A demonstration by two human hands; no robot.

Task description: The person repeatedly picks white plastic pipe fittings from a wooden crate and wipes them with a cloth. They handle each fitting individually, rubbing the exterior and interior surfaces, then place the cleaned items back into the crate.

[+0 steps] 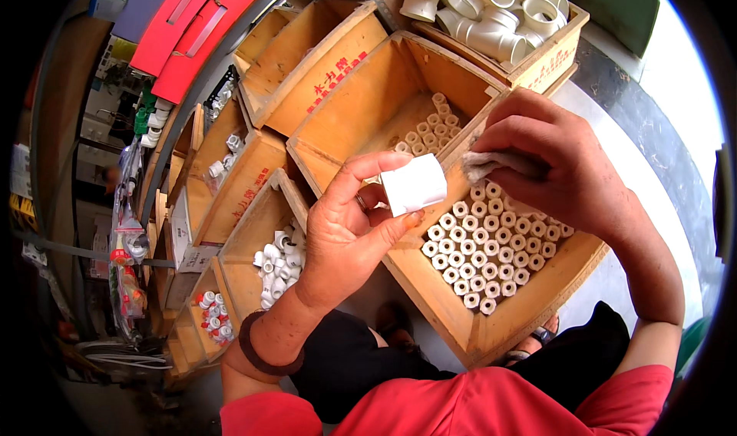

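Observation:
Between the thumb and fingers of my left hand (349, 225) is a white plastic pipe fitting (414, 184), short and cylindrical. It is held above the wooden box in front of me. My right hand (549, 160) is closed on a crumpled whitish cloth (503, 163), to the right of the fitting and apart from it. Under my hands, the wooden box (426, 279) holds many white fittings (491, 244) with round holes, standing upright in rows. My right hand hides part of these rows.
Behind lies another wooden compartment (349, 106) with similar fittings. A box of large white pipe fittings (499, 21) stands at the back right. On the left are bins of small white fittings (280, 263) and red-and-white pieces (216, 315), with red cases (203, 33) on a shelf.

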